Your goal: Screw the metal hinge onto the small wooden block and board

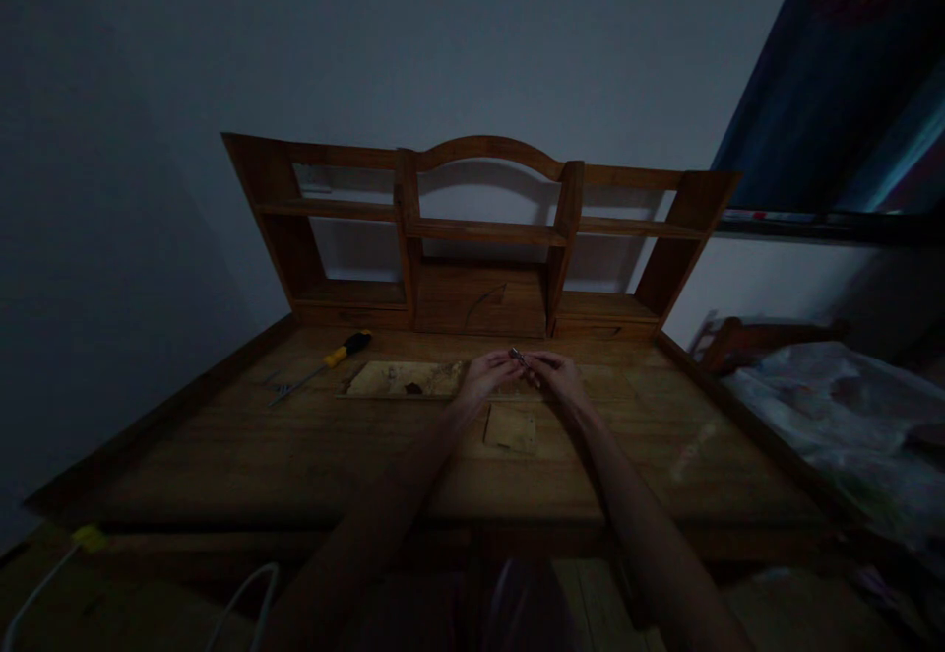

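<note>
Both my hands meet above the middle of a wooden desk (295, 455). My left hand (488, 374) and my right hand (555, 372) pinch a small metal part (518, 357) between their fingertips; it is too small and dim to name. Under the hands lies a long flat wooden board (405, 379). A small square wooden piece (511, 428) lies just in front of them. The room is dark.
A yellow-and-black-handled screwdriver (325, 364) lies at the left of the desk. A wooden shelf hutch (479, 238) stands along the back edge. White cables (243, 598) hang at the lower left. A cluttered surface (834, 416) sits to the right.
</note>
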A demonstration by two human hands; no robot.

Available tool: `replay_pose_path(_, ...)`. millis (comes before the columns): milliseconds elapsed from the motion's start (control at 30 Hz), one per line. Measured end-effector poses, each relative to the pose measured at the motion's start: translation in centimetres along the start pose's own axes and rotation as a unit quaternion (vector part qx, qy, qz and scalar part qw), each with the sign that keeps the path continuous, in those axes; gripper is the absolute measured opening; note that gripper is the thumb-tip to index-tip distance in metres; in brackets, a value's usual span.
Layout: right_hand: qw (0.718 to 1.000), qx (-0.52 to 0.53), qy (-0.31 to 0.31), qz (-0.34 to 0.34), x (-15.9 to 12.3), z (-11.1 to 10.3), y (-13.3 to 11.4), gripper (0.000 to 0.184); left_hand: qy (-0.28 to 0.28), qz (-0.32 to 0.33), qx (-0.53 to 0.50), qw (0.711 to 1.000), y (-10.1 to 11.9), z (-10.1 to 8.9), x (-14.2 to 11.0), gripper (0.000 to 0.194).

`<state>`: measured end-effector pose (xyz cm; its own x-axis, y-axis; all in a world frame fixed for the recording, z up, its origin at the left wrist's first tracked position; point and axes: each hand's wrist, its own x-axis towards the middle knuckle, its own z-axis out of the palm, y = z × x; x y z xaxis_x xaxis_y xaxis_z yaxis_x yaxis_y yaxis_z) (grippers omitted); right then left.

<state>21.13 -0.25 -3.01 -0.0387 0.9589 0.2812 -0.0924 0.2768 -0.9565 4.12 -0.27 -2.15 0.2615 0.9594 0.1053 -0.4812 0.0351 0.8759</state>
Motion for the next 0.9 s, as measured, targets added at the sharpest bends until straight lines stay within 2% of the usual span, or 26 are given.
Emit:
replay_pose_path(367,1.0,-0.013,-0.014,0.018,-0.52,0.46,-0.77,0.033,0.036,0.006,-0.01,0.999,-0.32,-0.05,0.27,0.024)
replay_pose_path(767,1.0,0.011,-0.007,0.011,0.0,0.2,-0.31,0.028,-0.002,0.016,0.011,1.0,-0.3,-0.06,0.25,0.034)
replay_pose_path(900,1.0,0.009,0.018,0.017,0.19,0.04,-0.04,0.029,-0.001,0.031,0.027,0.999,-0.45,-0.31,0.46,0.035)
